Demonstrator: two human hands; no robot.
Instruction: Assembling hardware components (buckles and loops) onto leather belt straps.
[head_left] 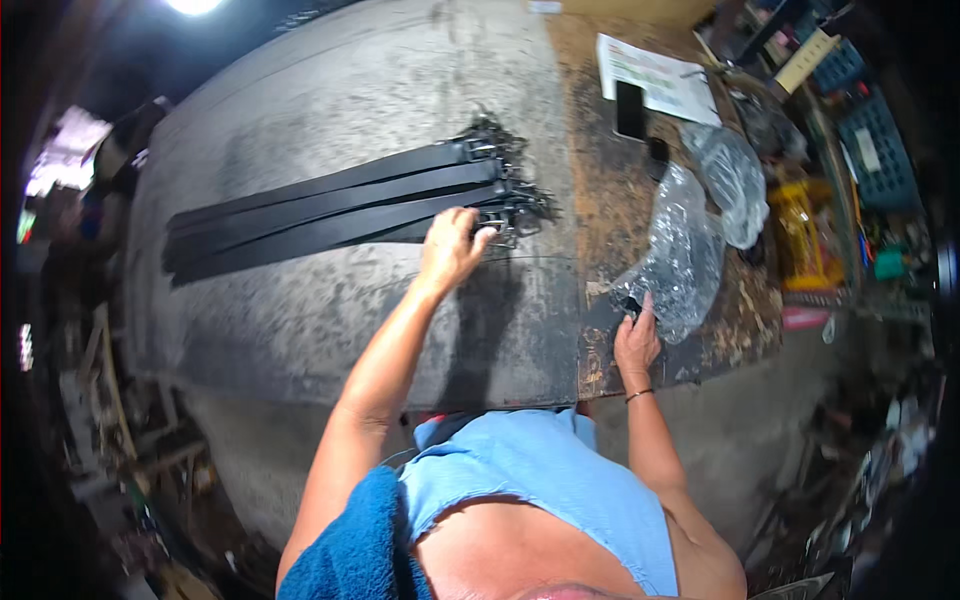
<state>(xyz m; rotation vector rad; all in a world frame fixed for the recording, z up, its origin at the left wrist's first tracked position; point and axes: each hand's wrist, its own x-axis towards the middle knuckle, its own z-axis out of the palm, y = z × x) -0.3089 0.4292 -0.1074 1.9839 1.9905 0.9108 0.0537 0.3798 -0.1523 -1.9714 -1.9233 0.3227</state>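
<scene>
The left hand (pixel 452 248) is over the buckle end of the nearest black belt (pixel 320 236) on the tabletop (pixel 300 330), its grip hidden; tugging could snag the neighbouring buckles (pixel 512 180), while the right hand (pixel 638 342), grip unclear, is at the plastic bag (pixel 690 240), whose thin film could tear

The left hand (pixel 452 248) hides part of the buckle end of the nearest black belt (pixel 330 242), its grip unclear, while the dark piece (pixel 631 306) at the right hand (pixel 637 342) is too small to identify, print on the paper sheet (pixel 660 80) blurs, and the lower edge crops the blue towel (pixel 350 540).
</scene>
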